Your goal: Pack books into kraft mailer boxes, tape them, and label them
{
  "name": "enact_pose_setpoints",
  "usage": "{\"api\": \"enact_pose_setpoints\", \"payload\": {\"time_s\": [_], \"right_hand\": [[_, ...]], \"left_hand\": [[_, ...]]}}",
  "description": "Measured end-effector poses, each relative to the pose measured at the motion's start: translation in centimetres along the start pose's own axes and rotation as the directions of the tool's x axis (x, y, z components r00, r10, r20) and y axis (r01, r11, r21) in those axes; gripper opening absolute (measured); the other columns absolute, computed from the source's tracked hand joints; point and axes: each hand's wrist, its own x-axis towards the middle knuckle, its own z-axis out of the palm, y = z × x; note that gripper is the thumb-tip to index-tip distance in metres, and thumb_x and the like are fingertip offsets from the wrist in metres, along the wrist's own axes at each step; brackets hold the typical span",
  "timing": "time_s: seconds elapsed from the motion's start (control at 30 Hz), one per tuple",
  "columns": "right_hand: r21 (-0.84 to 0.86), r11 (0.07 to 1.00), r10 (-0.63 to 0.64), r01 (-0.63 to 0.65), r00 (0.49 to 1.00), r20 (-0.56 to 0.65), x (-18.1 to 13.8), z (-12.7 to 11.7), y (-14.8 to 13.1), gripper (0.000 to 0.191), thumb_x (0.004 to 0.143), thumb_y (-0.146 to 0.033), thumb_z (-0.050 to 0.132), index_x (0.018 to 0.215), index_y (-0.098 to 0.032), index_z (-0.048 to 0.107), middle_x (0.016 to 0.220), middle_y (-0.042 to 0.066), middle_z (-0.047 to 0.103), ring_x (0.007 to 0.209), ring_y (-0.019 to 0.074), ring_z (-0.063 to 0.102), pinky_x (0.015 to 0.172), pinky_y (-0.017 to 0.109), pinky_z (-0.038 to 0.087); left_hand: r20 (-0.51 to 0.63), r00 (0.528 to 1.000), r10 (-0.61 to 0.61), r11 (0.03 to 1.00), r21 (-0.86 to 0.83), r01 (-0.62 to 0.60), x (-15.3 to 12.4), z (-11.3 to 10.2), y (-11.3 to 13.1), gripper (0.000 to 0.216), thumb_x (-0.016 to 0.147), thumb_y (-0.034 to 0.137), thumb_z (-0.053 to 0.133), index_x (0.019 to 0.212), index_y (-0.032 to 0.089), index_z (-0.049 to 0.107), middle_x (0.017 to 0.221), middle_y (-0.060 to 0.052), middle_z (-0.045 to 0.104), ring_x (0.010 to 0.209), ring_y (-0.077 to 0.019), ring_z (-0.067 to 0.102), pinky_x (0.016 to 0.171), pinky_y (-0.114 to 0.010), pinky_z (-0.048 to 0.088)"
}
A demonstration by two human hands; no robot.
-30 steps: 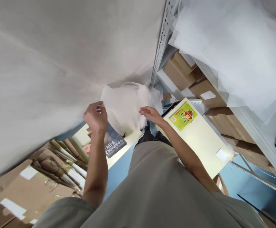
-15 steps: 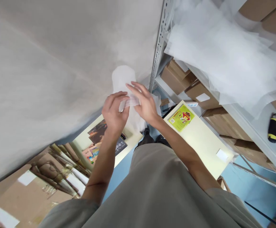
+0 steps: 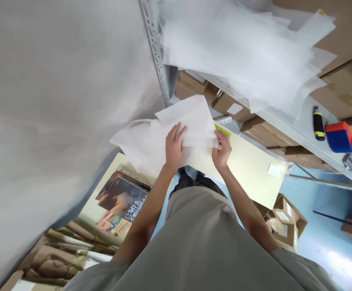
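One thin white sheet [image 3: 194, 117] spreads out in front of a person in the head view. The left hand [image 3: 174, 148] lies across its near left part, fingers extended; whether it grips cannot be told. The right hand [image 3: 221, 149] pinches the sheet's right edge, near a pale board [image 3: 245, 169]. A dark magazine [image 3: 123, 197] lies left of the left forearm.

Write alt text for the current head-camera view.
A person's right hand grips the edge of a thin white sheet while the left hand rests on it. Books lie at lower left; at upper right, more white sheets are piled on a shelf above cardboard boxes.
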Motion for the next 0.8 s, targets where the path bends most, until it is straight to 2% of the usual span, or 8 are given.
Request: {"api": "enact_pose_setpoints", "payload": {"time_s": [0.13,0.2,0.37,0.47,0.53,0.6,0.7,0.8], "right_hand": [[-0.203,0.974,0.088,-0.096,0.995,-0.051,-5.3,-3.5,5.3,0.062,0.099,-0.019,0.042,0.159,-0.022,0.056,0.149,0.016,0.067,0.143,0.0302,0.065,0.117,0.055,0.059],[-0.307,0.929,0.201,-0.206,0.979,-0.048,-7.6,-4.9,7.1,0.076,0.091,-0.014,0.041,0.167,-0.019,0.048,0.155,0.018,0.063,0.150,0.0303,0.060,0.120,0.053,0.056],[-0.438,0.756,0.504,-0.485,0.860,-0.082,-11.9,-7.3,10.8,0.095,0.082,-0.007,0.039,0.176,-0.015,0.029,0.169,0.021,0.052,0.159,0.0298,0.050,0.120,0.049,0.057],[-0.420,0.706,0.610,-0.570,0.791,-0.048,-13.9,-8.5,13.5,0.093,0.085,-0.008,0.039,0.177,-0.017,0.026,0.173,0.020,0.047,0.155,0.0322,0.055,0.109,0.046,0.063],[-0.413,0.683,0.670,-0.602,0.742,0.027,-15.1,-9.3,15.3,0.086,0.092,-0.012,0.040,0.176,-0.016,0.027,0.173,0.022,0.046,0.146,0.0349,0.062,0.103,0.046,0.065],[-0.428,0.657,0.724,-0.620,0.677,0.130,-16.1,-10.2,17.0,0.078,0.098,-0.019,0.042,0.175,-0.014,0.029,0.173,0.023,0.047,0.139,0.0365,0.067,0.101,0.047,0.066],[-0.494,0.628,0.768,-0.602,0.581,0.268,-17.1,-11.6,18.8,0.076,0.104,-0.026,0.048,0.176,-0.009,0.028,0.175,0.028,0.041,0.146,0.0381,0.061,0.110,0.048,0.061],[-0.551,0.644,0.753,-0.531,0.568,0.333,-17.4,-13.0,20.0,0.084,0.106,-0.029,0.056,0.178,-0.004,0.019,0.182,0.033,0.025,0.162,0.0403,0.044,0.125,0.052,0.048]], "left_hand": [[0.157,0.986,0.055,0.998,-0.023,-0.052,-1.1,6.7,1.8,0.073,0.096,0.005,0.044,0.165,0.027,0.054,0.177,-0.006,0.049,0.169,-0.0257,0.037,0.140,-0.054,0.035],[0.234,0.971,0.054,0.999,-0.014,-0.052,-1.9,9.8,2.8,0.080,0.091,0.002,0.044,0.167,0.028,0.052,0.179,-0.005,0.046,0.172,-0.0247,0.032,0.142,-0.056,0.030],[0.392,0.920,-0.018,0.999,0.052,-0.003,-3.8,17.1,5.3,0.081,0.091,0.000,0.045,0.167,0.025,0.052,0.185,-0.007,0.033,0.176,-0.0285,0.017,0.144,-0.063,0.018],[0.478,0.874,-0.088,0.993,0.111,0.040,-5.2,21.4,5.9,0.082,0.091,0.000,0.048,0.169,0.026,0.052,0.189,-0.009,0.022,0.177,-0.0357,0.010,0.141,-0.071,0.017],[0.536,0.832,-0.141,0.986,0.150,0.071,-6.2,24.0,5.9,0.084,0.090,-0.001,0.048,0.170,0.025,0.051,0.189,-0.011,0.018,0.176,-0.0395,0.010,0.138,-0.074,0.021],[0.596,0.781,-0.186,0.980,0.174,0.101,-7.5,26.2,5.7,0.083,0.091,0.000,0.047,0.170,0.024,0.051,0.188,-0.013,0.021,0.175,-0.0401,0.017,0.137,-0.070,0.029],[0.650,0.719,-0.245,0.968,0.209,0.141,-9.7,28.7,5.6,0.078,0.093,0.004,0.047,0.170,0.018,0.051,0.183,-0.016,0.036,0.171,-0.0361,0.032,0.135,-0.060,0.039],[0.631,0.721,-0.286,0.951,0.277,0.134,-11.9,30.1,6.3,0.074,0.094,0.006,0.047,0.167,0.016,0.055,0.178,-0.015,0.045,0.169,-0.0342,0.036,0.136,-0.058,0.039]]}}
